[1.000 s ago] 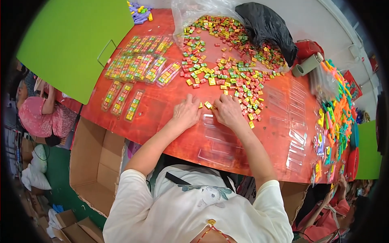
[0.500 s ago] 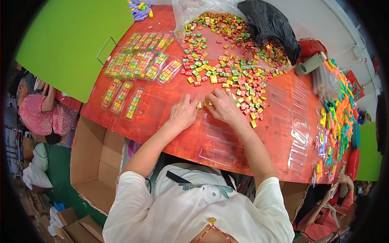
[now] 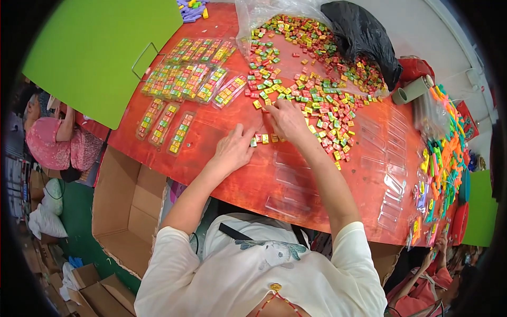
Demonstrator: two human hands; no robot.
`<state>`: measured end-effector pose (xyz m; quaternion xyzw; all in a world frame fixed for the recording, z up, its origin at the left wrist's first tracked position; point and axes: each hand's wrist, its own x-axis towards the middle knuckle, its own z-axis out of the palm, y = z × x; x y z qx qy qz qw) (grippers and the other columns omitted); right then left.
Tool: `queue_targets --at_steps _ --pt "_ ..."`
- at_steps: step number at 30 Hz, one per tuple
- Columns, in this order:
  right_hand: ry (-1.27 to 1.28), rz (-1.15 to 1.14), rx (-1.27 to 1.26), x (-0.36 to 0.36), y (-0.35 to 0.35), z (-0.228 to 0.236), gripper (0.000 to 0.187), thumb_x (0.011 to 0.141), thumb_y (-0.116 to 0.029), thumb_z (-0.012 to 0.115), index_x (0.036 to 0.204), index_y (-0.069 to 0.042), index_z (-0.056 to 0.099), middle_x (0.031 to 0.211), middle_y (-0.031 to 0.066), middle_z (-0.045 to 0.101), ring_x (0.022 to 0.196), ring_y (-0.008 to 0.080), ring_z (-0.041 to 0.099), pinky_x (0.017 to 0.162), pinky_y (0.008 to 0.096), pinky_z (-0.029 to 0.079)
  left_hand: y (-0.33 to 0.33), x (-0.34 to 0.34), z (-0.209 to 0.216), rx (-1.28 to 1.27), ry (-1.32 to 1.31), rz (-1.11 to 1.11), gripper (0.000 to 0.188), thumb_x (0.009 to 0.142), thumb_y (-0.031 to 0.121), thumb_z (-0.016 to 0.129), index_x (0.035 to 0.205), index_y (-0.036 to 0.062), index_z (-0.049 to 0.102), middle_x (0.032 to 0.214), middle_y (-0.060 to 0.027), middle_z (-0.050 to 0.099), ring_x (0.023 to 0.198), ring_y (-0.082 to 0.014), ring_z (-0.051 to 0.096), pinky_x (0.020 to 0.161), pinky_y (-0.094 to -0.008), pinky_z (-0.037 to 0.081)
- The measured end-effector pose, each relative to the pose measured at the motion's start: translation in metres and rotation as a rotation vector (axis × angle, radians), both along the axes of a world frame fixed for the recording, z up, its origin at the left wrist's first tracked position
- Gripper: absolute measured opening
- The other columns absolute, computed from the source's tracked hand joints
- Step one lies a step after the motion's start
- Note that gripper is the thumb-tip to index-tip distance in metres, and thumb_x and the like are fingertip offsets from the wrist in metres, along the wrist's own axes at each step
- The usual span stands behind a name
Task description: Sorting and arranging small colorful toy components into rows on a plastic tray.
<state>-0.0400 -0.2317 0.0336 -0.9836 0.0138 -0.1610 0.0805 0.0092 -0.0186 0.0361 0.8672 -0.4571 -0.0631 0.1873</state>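
Close to the middle of the red table (image 3: 211,119), a short row of small red, yellow and green printed blocks (image 3: 264,139) lies between my hands. My left hand (image 3: 235,151) is closed at the left end of this row, its fingertips against the end block. Further out, my right hand (image 3: 289,122) reaches to the near edge of a wide spread of loose blocks (image 3: 332,113). Its fingers are curled down and pressed together; whatever they hold is hidden beneath them. Empty clear plastic trays (image 3: 296,182) lie near the table's front edge, below my right forearm.
Filled clear packs (image 3: 182,79) are laid out at the left, with a green panel (image 3: 100,58) beyond. More clear trays (image 3: 391,182), a grey tube (image 3: 412,90) and colourful plastic pieces (image 3: 449,158) lie right. A black bag (image 3: 364,37) sits behind the blocks. Co-workers sit at both sides.
My right hand has moved away from my left, outward to the loose blocks. A short row of blocks now shows between the hands. The whole view has shifted slightly.
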Motion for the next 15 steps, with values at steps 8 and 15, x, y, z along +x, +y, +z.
queue_targets --at_steps 8,15 --pt "-0.015 0.014 -0.055 -0.014 -0.016 -0.019 0.014 0.083 -0.015 0.065 0.095 -0.007 0.063 0.094 0.0102 0.062 0.096 0.0294 0.063 0.082 0.0441 0.045 -0.004 0.004 -0.007 0.035 -0.019 -0.036 0.048 0.085 0.018 0.071 0.129 0.0076 0.055 0.109 -0.0188 0.052 0.101 -0.0378 0.064 0.077 -0.049 0.057" --pt "0.077 -0.071 0.023 -0.045 -0.023 -0.014 0.014 0.088 -0.019 0.065 0.091 -0.005 0.061 0.087 0.0134 0.064 0.087 0.0328 0.065 0.077 0.0453 0.047 -0.01 -0.001 -0.007 -0.011 0.007 -0.036 0.043 0.085 0.019 0.07 0.124 0.006 0.056 0.109 -0.0188 0.052 0.101 -0.0379 0.063 0.076 -0.0495 0.057"
